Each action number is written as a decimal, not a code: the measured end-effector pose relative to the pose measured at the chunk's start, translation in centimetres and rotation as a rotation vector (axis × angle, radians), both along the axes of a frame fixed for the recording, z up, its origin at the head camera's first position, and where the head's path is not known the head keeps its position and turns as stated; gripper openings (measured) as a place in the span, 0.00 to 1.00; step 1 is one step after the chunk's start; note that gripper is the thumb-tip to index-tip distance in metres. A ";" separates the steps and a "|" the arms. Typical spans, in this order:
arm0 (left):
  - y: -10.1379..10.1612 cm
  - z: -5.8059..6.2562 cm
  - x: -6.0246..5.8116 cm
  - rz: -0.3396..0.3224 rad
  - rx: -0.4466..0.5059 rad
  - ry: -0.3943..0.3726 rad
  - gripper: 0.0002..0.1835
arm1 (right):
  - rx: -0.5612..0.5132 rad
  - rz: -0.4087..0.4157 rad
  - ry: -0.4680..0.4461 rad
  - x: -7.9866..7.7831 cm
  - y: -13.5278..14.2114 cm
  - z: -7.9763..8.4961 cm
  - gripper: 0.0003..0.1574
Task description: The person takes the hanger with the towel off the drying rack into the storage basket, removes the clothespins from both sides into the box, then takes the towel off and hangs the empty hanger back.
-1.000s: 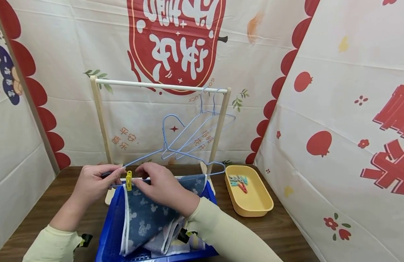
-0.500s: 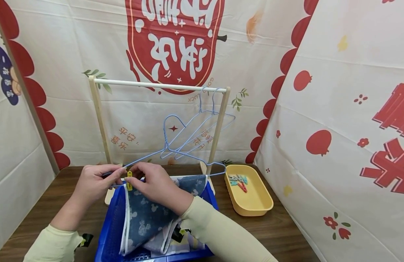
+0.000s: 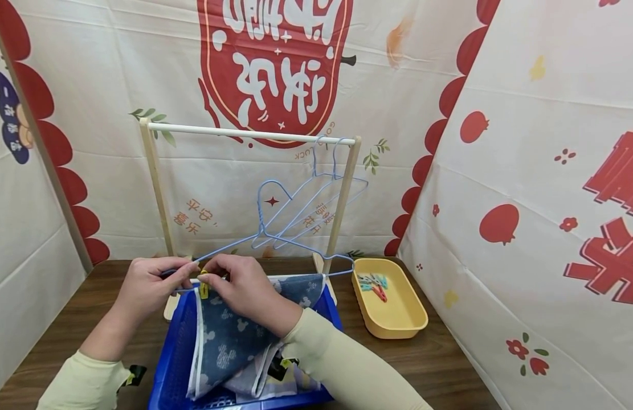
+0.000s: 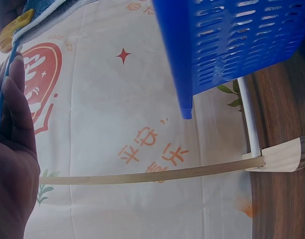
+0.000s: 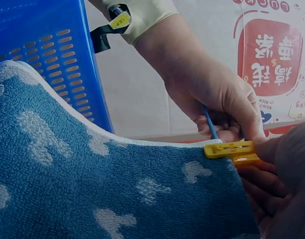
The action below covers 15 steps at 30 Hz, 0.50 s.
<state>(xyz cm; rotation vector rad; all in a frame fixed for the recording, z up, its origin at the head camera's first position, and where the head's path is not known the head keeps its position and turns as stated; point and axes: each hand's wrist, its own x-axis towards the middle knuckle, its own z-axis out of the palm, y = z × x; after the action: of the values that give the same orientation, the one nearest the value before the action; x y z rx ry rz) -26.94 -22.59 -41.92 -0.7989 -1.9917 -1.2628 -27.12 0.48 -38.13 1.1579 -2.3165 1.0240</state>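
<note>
In the head view my left hand (image 3: 147, 290) grips the left end of a blue wire hanger (image 3: 229, 246). A dark blue towel (image 3: 234, 336) with pale mouse-head shapes and a white edge hangs over the hanger's lower bar. At the towel's left corner my right hand (image 3: 252, 296) pinches a yellow clothespin (image 3: 204, 291). The right wrist view shows that clothespin (image 5: 225, 150) lying across the towel's edge, its far end under my thumb. Beneath the towel stands a blue plastic basket (image 3: 164, 364) with more folded cloth (image 3: 275, 384) inside.
Behind the basket rises a wooden rack with a white rail (image 3: 234, 132). Two more blue hangers (image 3: 314, 165) hang at its right end. To the right, a yellow tray (image 3: 398, 319) holds several clothespins (image 3: 380, 294). Printed cloth walls enclose the table (image 3: 419, 364).
My right thumb and fingers have come together over the upper end of the yellow clothespin, covering more of it. The left hand keeps its grip and the towel has hardly moved.
</note>
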 end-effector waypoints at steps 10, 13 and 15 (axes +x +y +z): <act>0.0 0.2 0.1 0.001 0.014 0.002 0.11 | -0.118 -0.001 0.079 0.2 0.1 -0.3 0.06; -0.1 0.3 0.1 0.007 0.012 -0.006 0.11 | -0.180 0.025 0.070 0.3 0.2 -0.2 0.05; -0.1 0.3 0.1 0.005 0.011 -0.008 0.11 | -0.203 0.035 0.073 0.3 0.3 -0.2 0.05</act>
<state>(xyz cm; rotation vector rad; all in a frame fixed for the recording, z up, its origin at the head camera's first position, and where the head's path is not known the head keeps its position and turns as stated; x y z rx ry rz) -26.79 -22.70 -41.66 -0.7836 -1.9902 -1.2753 -26.77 0.73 -38.32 1.1390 -2.0877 1.1783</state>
